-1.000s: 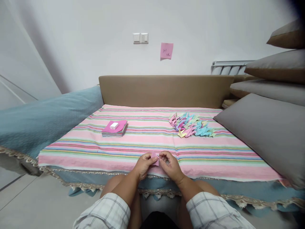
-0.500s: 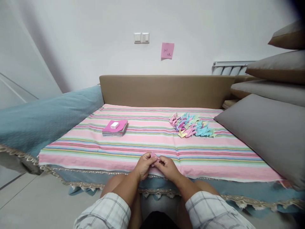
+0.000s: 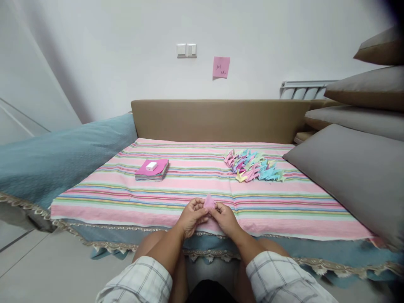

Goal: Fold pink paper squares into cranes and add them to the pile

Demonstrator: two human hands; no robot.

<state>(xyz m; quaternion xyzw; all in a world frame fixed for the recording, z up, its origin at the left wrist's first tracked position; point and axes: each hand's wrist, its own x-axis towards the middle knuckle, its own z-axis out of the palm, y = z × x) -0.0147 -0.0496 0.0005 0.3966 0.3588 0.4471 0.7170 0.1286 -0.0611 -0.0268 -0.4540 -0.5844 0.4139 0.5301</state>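
Both of my hands meet over the near edge of a striped cloth (image 3: pixel 284 206) spread on a bed. Between them stands a small folded piece of pink paper (image 3: pixel 209 201). My left hand (image 3: pixel 191 215) pinches its left side with the fingers curled. My right hand (image 3: pixel 224 217) grips its right side, thumb and fingers pressed together. The paper's tip pokes up above my fingertips; its lower part is hidden by my fingers.
A stack of coloured paper sheets (image 3: pixel 152 170) with a small white box (image 3: pixel 151 166) on top lies at the far left. A pile of folded paper cranes (image 3: pixel 252 166) lies at the far right. Grey cushions (image 3: pixel 350 168) crowd the right side, a blue blanket (image 3: pixel 63 151) the left.
My hands closed tightly together around the pink paper half a second ago; now the paper has been raised slightly and its tip shows above my fingers.
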